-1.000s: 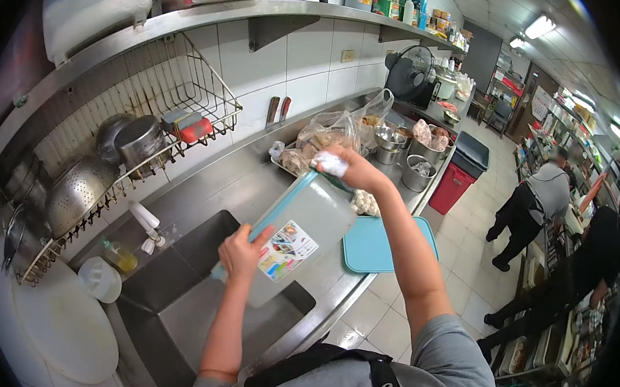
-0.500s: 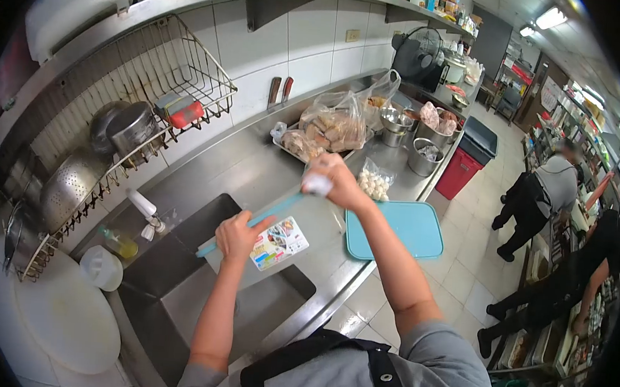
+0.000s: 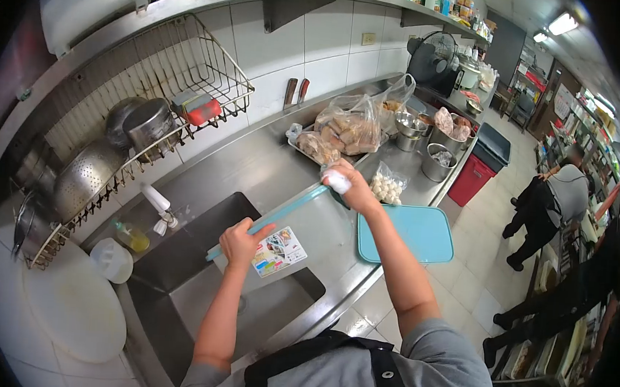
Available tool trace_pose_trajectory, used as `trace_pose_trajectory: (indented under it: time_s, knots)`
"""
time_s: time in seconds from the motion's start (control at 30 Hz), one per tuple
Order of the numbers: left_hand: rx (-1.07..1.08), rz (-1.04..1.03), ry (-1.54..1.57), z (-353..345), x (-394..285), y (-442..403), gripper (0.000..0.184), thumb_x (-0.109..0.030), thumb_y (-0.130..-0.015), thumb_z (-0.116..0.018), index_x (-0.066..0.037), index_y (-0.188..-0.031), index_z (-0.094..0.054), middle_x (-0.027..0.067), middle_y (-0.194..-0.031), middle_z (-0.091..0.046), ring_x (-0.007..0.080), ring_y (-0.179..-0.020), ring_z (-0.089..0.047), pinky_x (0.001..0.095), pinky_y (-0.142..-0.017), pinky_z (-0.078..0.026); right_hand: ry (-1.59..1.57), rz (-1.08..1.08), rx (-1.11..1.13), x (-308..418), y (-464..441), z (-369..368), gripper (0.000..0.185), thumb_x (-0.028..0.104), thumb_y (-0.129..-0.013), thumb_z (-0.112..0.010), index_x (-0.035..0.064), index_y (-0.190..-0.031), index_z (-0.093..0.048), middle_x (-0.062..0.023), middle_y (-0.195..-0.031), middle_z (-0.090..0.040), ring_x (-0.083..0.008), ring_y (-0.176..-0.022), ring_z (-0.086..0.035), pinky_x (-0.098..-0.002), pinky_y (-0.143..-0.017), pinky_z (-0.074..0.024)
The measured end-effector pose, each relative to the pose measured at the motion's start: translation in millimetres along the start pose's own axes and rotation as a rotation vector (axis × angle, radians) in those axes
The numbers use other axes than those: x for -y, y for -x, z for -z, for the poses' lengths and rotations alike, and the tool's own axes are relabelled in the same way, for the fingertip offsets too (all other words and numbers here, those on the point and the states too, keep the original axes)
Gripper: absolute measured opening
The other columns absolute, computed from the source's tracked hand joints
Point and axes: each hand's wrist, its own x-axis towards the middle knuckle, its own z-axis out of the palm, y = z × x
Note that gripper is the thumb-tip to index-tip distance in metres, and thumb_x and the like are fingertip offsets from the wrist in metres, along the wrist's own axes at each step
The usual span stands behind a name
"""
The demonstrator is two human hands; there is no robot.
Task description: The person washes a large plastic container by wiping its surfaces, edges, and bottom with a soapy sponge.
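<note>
Over the edge of the sink, a clear plastic container with a teal rim and a printed label is tilted on its side. My left hand is closed around the near left end of its rim. My right hand grips a white wad against the far end of the rim; whether it is cloth or sponge I cannot tell. A flat teal lid lies on the counter beside my right forearm. Just beyond that hand lies a clear bag of small white balls.
Behind my hands, bagged food sits on a metal tray near steel pots. A wire rack with pots and a colander hangs at left, above a faucet. A red bin and two people are at right.
My view has shifted a little, moving the scene rightward. My right hand, with the white wad, has moved slightly along the rim; my left keeps its hold.
</note>
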Motion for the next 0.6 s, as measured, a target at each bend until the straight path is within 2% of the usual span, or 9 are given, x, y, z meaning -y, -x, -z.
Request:
trace_pose_trajectory:
  time_s: [0.1, 0.13, 0.23, 0.33, 0.43, 0.47, 0.5, 0.57, 0.6]
  knots:
    - [0.027, 0.029, -0.010, -0.4, -5.5, 0.9, 0.065, -0.061, -0.070, -0.076, -0.008, -0.053, -0.041, 0.0118, -0.046, -0.046, 0.0359, -0.044, -0.046, 0.0442, -0.041, -0.032, 0.343, 0.203, 0.049, 32.5, -1.2, -0.1, 0.013, 0.017, -0.081, -0.074, 0.0114, -0.092, -0.072, -0.0061, -0.098, -0.063, -0.0239, -0.100, -0.056, -0.0353, -0.091, -0.0421]
    - [0.045, 0.042, -0.016, -1.3, -9.0, -1.5, 0.065, -0.062, -0.071, -0.075, -0.008, -0.053, -0.042, 0.0119, -0.046, -0.047, 0.0358, -0.043, -0.047, 0.0441, -0.041, -0.032, 0.268, 0.223, 0.083, 24.6, -3.3, 4.6, 0.014, 0.016, -0.078, -0.075, 0.0127, -0.092, -0.072, -0.0061, -0.099, -0.063, -0.0247, -0.100, -0.056, -0.0355, -0.090, -0.0426]
    - [0.135, 0.080, -0.092, 2.5, -21.3, -10.4, 0.063, -0.062, -0.072, -0.074, -0.007, -0.056, -0.048, 0.0135, -0.050, -0.050, 0.0359, -0.047, -0.050, 0.0439, -0.045, -0.037, 0.174, 0.046, 0.065, 8.4, -3.1, 5.3, 0.015, 0.017, -0.076, -0.076, 0.0137, -0.090, -0.073, -0.0057, -0.099, -0.064, -0.0281, -0.101, -0.056, -0.0380, -0.089, -0.0435]
    - [0.154, 0.054, -0.124, -5.1, -29.5, -18.6, 0.065, -0.065, -0.073, -0.070, -0.007, -0.055, -0.050, 0.0145, -0.050, -0.053, 0.0360, -0.047, -0.053, 0.0444, -0.045, -0.039, 0.503, 0.264, 0.125, 38.3, -2.0, 2.7, 0.017, 0.019, -0.073, -0.077, 0.0138, -0.089, -0.073, -0.0066, -0.099, -0.064, -0.0300, -0.102, -0.057, -0.0400, -0.088, -0.0439]
    - [0.202, 0.050, -0.190, -14.3, -47.2, -25.0, 0.067, -0.070, -0.075, -0.065, -0.007, -0.054, -0.053, 0.0152, -0.050, -0.055, 0.0350, -0.046, -0.056, 0.0434, -0.043, -0.041, 0.657, 0.263, 0.045, 47.0, 9.8, -9.2, 0.020, 0.024, -0.071, -0.079, 0.0141, -0.088, -0.073, -0.0084, -0.098, -0.065, -0.0317, -0.100, -0.057, -0.0427, -0.085, -0.0448]
    - [0.223, 0.081, -0.187, -13.8, -49.1, -31.2, 0.067, -0.070, -0.076, -0.064, -0.007, -0.054, -0.055, 0.0158, -0.050, -0.055, 0.0354, -0.047, -0.057, 0.0434, -0.043, -0.041, 0.641, 0.247, -0.059, 8.4, 6.8, 3.2, 0.023, 0.029, -0.072, -0.078, 0.0129, -0.089, -0.073, -0.0090, -0.098, -0.064, -0.0324, -0.096, -0.058, -0.0428, -0.083, -0.0453]
    - [0.248, 0.111, -0.188, -12.1, -50.8, -36.5, 0.068, -0.071, -0.076, -0.063, -0.007, -0.055, -0.056, 0.0163, -0.050, -0.055, 0.0358, -0.047, -0.058, 0.0435, -0.043, -0.042, 0.658, 0.042, -0.141, -2.8, 9.7, 12.0, 0.026, 0.030, -0.076, -0.077, 0.0098, -0.091, -0.072, -0.0110, -0.098, -0.064, -0.0342, -0.095, -0.058, -0.0430, -0.081, -0.0461]
    - [0.307, 0.089, -0.197, -12.9, -54.3, -40.8, 0.066, -0.069, -0.080, -0.060, -0.006, -0.059, -0.059, 0.0165, -0.053, -0.059, 0.0352, -0.052, -0.063, 0.0431, -0.046, -0.046, 0.455, -0.151, -0.271, -39.3, 14.3, 14.5, 0.029, 0.031, -0.078, -0.076, 0.0069, -0.094, -0.072, -0.0141, -0.098, -0.064, -0.0356, -0.095, -0.058, -0.0436, -0.081, -0.0464]
    - [0.316, 0.070, -0.191, -17.5, -58.6, -41.8, 0.066, -0.068, -0.081, -0.059, -0.006, -0.060, -0.059, 0.0164, -0.054, -0.060, 0.0350, -0.054, -0.064, 0.0431, -0.047, -0.047, 0.332, -0.193, -0.414, -55.1, 11.4, 11.3, 0.029, 0.030, -0.078, -0.076, 0.0067, -0.094, -0.072, -0.0148, -0.098, -0.064, -0.0359, -0.094, -0.058, -0.0439, -0.081, -0.0464]
